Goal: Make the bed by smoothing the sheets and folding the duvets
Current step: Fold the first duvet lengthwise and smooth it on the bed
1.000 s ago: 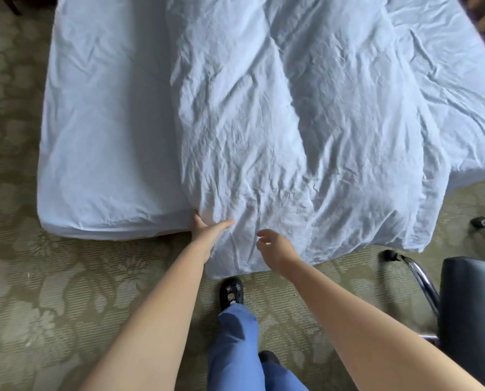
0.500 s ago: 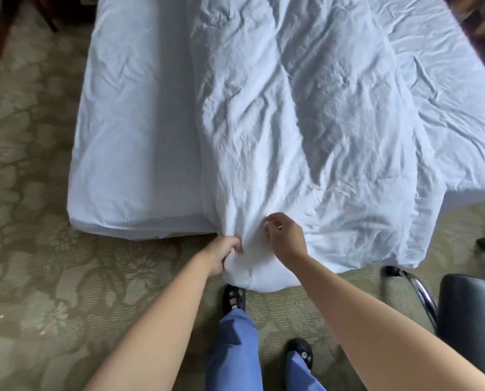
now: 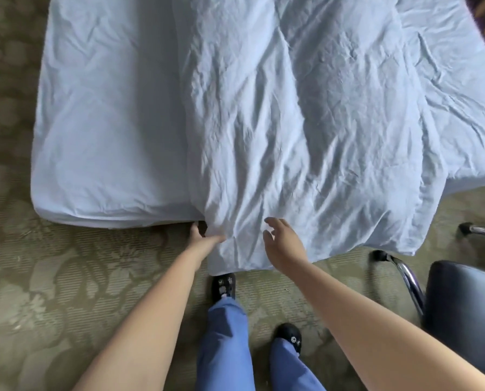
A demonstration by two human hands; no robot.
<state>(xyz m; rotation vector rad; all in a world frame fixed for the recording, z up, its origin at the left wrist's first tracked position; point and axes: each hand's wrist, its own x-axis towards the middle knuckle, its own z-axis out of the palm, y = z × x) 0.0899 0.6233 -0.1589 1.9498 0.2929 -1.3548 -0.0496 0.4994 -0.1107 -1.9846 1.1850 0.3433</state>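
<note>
A crumpled white duvet (image 3: 292,122) lies lengthwise down the middle of the bed, and its near end hangs over the foot of the mattress toward the floor. The white fitted sheet (image 3: 109,122) shows bare on the bed's left and far right. My left hand (image 3: 203,237) grips the duvet's lower left edge at the mattress corner, its fingers partly hidden in the fabric. My right hand (image 3: 283,244) hovers just over the hanging end with its fingers spread and relaxed, holding nothing.
A dark chair (image 3: 466,314) with chrome legs stands close on the right, near the duvet's lower right corner. Patterned green carpet (image 3: 66,277) covers the floor. My feet in black shoes (image 3: 224,286) stand right at the foot of the bed.
My right hand has let go of the duvet edge, opened and shifted to the right. My left hand stays on the duvet's left edge.
</note>
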